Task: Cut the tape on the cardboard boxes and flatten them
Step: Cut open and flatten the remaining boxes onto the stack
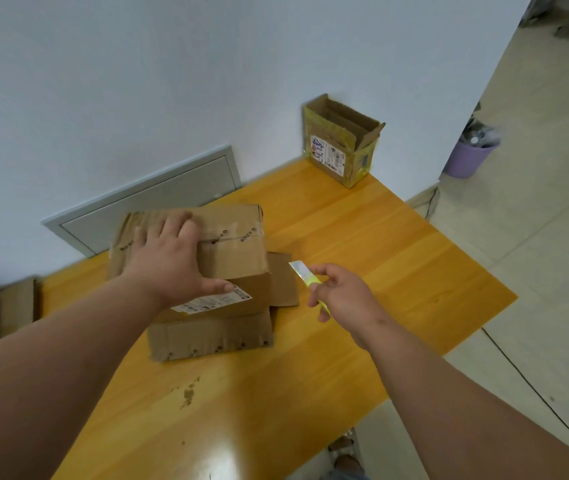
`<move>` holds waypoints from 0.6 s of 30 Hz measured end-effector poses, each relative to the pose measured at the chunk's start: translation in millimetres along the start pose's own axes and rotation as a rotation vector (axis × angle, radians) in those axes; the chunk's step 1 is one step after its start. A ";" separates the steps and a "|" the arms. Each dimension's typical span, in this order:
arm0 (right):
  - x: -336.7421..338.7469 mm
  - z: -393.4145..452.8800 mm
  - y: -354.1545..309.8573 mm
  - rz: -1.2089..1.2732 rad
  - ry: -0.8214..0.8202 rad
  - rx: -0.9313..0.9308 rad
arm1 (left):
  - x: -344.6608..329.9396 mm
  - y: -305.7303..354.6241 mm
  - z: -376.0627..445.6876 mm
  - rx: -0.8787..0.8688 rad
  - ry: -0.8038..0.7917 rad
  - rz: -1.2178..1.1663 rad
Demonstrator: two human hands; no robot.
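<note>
A brown cardboard box (238, 251) with clear tape along its top seam lies on the orange table (397, 258), with its lower flaps spread open toward me. My left hand (172, 258) grips its top, fingers over the far edge and thumb down the near side by a white label (212, 299). My right hand (342, 294) holds a yellow-green utility knife (305, 277) just right of the box, blade out and pointing toward the box. A second box (343, 143) with yellow tape stands open at the table's far corner.
More cardboard (2, 306) sits at the table's left edge, blurred. A white wall with a grey panel (144, 199) runs behind the table. A purple bin (470, 157) stands on the tiled floor to the right, and a black cable (532, 386) trails across the floor.
</note>
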State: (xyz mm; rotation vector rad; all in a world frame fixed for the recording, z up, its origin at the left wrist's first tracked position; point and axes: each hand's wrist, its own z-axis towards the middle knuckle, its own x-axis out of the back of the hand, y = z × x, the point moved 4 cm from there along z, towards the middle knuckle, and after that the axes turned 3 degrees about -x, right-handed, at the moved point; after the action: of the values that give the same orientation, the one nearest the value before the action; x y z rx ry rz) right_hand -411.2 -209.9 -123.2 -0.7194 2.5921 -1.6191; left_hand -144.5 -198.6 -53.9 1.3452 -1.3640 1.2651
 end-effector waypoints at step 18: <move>-14.1 83.2 -44.9 0.213 -0.028 0.117 | 10.0 30.2 55.4 -0.173 -0.201 0.163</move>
State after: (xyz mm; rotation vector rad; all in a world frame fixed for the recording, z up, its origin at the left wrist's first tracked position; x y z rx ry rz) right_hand -361.9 -291.6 -127.2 -0.4394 2.4331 -1.6648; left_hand -170.2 -256.9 -56.0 1.2879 -1.7121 1.1101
